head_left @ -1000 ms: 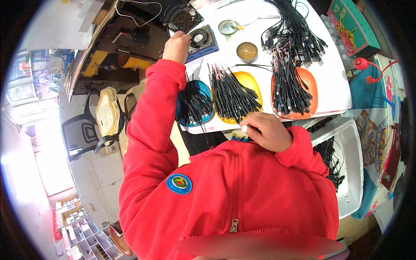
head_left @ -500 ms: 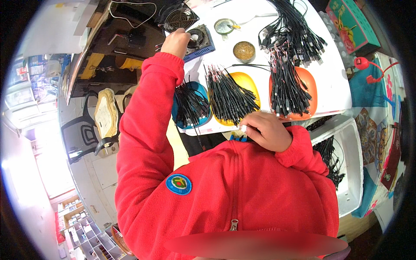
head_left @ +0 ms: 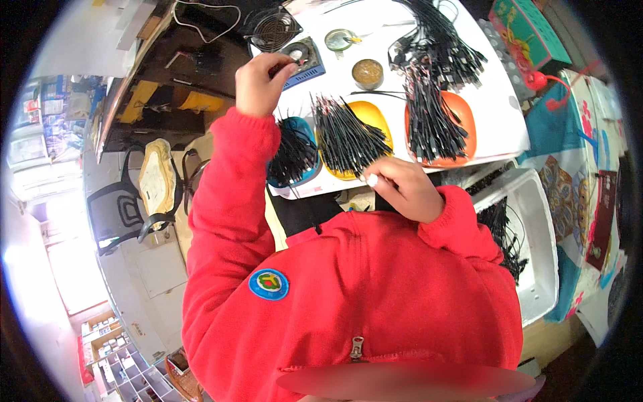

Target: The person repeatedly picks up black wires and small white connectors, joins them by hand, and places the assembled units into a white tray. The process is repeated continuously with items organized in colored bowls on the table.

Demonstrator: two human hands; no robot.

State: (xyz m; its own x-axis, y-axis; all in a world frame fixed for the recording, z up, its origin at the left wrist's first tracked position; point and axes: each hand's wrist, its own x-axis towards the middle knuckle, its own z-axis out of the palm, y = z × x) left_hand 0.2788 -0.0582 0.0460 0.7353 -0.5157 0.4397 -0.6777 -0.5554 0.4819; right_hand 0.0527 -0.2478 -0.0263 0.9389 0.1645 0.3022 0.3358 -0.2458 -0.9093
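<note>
My left hand is raised beside a blue box-shaped device with a round dark opening; its thumb and forefinger come together, and what they may hold is hidden. At the table's near edge, my right hand is closed in a pinch, with a small white patch at the thumb tip; anything in it is too small to name. Just beyond it, black cables with bare wire ends lie fanned across a yellow tray. More black cables fill a blue tray on the left and an orange tray on the right.
A round tin of brownish material and a shallow round dish stand on the white table. A fan with a metal grille sits at the back left. To the right is a white foam box with black cables.
My left hand has drawn back from the blue device toward me, and its fingers have turned. My right hand stays by the yellow tray. The whole view has shifted slightly.
</note>
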